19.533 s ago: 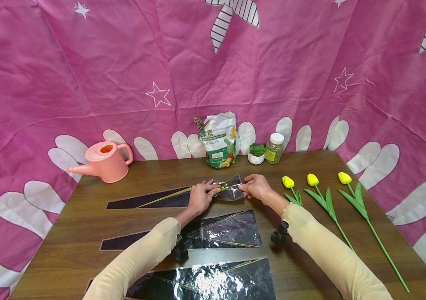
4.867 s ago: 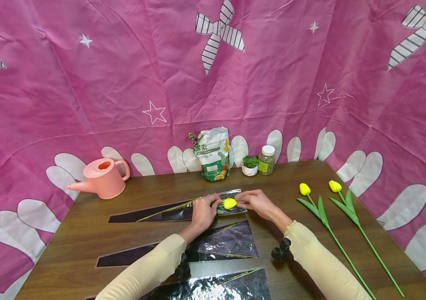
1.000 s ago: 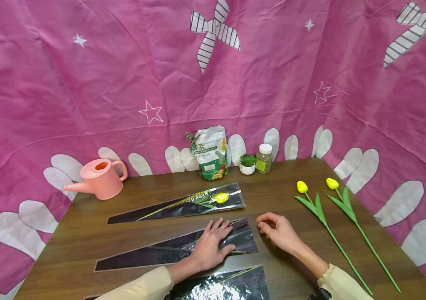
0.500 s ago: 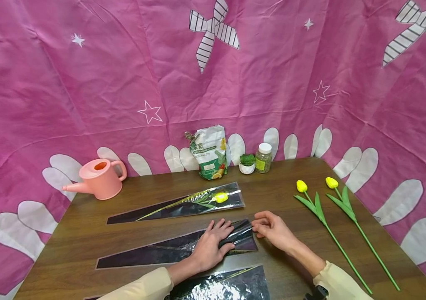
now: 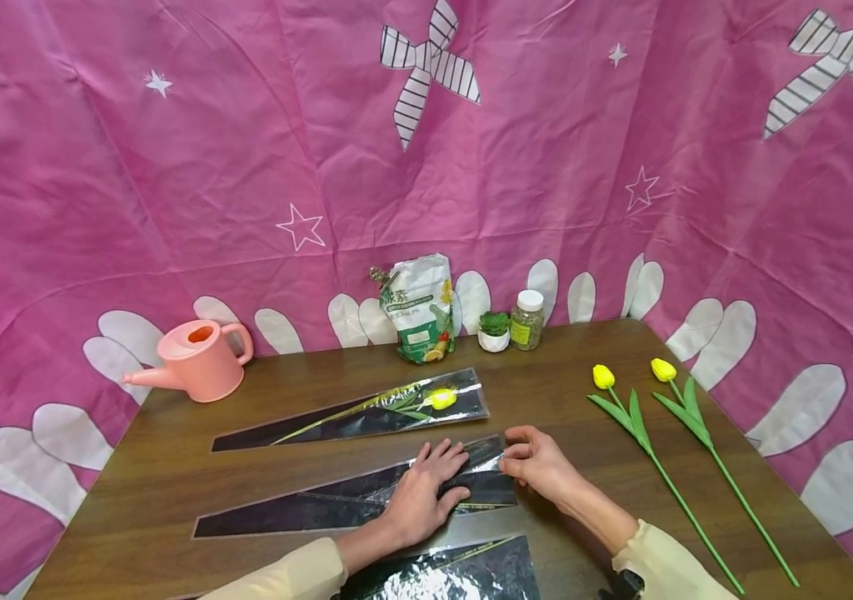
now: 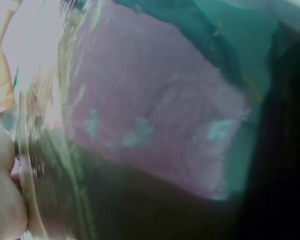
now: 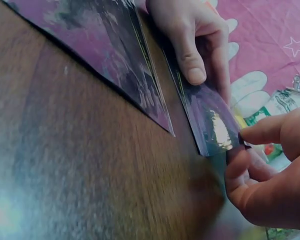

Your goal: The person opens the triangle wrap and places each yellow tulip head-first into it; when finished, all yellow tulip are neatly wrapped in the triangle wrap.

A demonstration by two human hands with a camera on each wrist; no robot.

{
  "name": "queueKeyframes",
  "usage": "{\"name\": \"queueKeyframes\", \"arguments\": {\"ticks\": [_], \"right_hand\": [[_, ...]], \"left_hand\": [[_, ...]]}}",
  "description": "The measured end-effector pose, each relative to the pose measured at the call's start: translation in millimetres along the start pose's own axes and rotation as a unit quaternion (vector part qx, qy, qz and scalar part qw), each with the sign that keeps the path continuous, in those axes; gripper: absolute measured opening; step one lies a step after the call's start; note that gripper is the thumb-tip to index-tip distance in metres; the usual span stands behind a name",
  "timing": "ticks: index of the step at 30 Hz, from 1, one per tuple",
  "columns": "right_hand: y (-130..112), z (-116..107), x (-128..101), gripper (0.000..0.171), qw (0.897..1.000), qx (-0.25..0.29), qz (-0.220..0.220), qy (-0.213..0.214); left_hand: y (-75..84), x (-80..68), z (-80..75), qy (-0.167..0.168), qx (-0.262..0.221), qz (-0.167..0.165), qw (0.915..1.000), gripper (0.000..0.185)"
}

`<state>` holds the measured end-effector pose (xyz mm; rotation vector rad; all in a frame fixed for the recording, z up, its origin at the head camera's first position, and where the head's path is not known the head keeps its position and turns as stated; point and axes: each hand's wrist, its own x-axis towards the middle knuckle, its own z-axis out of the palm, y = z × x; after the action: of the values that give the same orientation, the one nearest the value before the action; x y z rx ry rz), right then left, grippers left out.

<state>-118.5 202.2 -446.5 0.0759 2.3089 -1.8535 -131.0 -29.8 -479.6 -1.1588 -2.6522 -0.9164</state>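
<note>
Spread flat, my left hand (image 5: 421,498) rests on the middle flower sleeve (image 5: 284,512), a long tapered wrapper of black and clear film. At the sleeve's wide right end, the thumb and fingers of my right hand (image 5: 539,463) pinch the far corner. In the right wrist view the film (image 7: 210,120) bends up slightly between that pinch and the left hand. Behind it lies another sleeve (image 5: 321,427) with a yellow tulip (image 5: 440,399) inside. A third sleeve (image 5: 471,571) lies nearest me, partly out of frame. Glossy film (image 6: 140,90) fills the blurred left wrist view.
Two yellow tulips (image 5: 636,423) (image 5: 696,417) with green stems lie on the right of the wooden table (image 5: 134,492). Along the back stand a pink watering can (image 5: 205,367), a white-green pouch (image 5: 421,312), a small potted plant (image 5: 494,333) and a lidded jar (image 5: 527,321).
Earlier both hands worked at the far sleeve, and one tulip went from the table into it. Both have moved to the middle sleeve; my right hand has taken its corner.
</note>
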Motion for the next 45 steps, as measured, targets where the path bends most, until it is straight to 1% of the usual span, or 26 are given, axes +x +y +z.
{"name": "queueKeyframes", "arguments": {"ticks": [4, 8, 15, 18, 22, 26, 29, 31, 35, 38, 41, 45], "right_hand": [[-3.1, 3.1, 2.0, 0.051, 1.000, -0.005, 0.013, 0.024], [-6.7, 6.0, 3.7, 0.051, 0.999, -0.010, 0.009, 0.043], [-8.9, 9.3, 6.4, 0.053, 0.999, -0.020, 0.004, 0.049], [-9.4, 7.9, 6.8, 0.052, 0.999, -0.019, 0.007, 0.044], [-9.5, 3.5, 7.7, 0.045, 1.000, -0.001, 0.009, 0.020], [-7.7, -1.1, 9.7, 0.039, 1.000, 0.016, 0.007, -0.005], [-6.3, -3.5, 10.4, 0.036, 1.000, 0.018, 0.008, -0.011], [-5.6, -4.0, 10.9, 0.037, 1.000, 0.013, 0.009, -0.010], [-6.2, -2.3, 12.5, 0.041, 1.000, -0.016, 0.013, 0.005], [-8.0, -1.9, 14.1, 0.044, 0.999, -0.033, 0.013, 0.006], [-10.0, -3.6, 16.0, 0.043, 0.999, -0.040, 0.007, -0.008], [-9.1, -6.4, 19.2, 0.041, 0.998, -0.052, -0.012, -0.028]], "left_hand": [[-0.1, 1.1, 0.0, 0.020, 0.002, 0.010, 0.9998, 0.049], [-1.4, 2.8, -0.6, 0.043, -0.003, 0.017, 0.9989, 0.045], [-4.6, 3.7, 1.4, 0.079, -0.025, 0.025, 0.9963, 0.038], [-5.9, 4.2, 3.0, 0.101, -0.036, 0.031, 0.9937, 0.036], [-7.9, 5.3, 4.3, 0.128, -0.056, 0.037, 0.9894, 0.034], [-9.0, 5.9, 4.4, 0.145, -0.075, 0.040, 0.9857, 0.032], [-9.3, 5.6, 4.0, 0.153, -0.087, 0.046, 0.9833, 0.031], [-9.4, 5.1, 3.6, 0.156, -0.092, 0.051, 0.9821, 0.030], [-9.8, 3.6, 3.3, 0.156, -0.092, 0.062, 0.9815, 0.031], [-10.2, 2.1, 3.0, 0.159, -0.088, 0.070, 0.9808, 0.032], [-9.8, 0.9, 1.6, 0.168, -0.092, 0.074, 0.9788, 0.031], [-8.8, 0.6, 0.4, 0.178, -0.108, 0.066, 0.9758, 0.029]]}}
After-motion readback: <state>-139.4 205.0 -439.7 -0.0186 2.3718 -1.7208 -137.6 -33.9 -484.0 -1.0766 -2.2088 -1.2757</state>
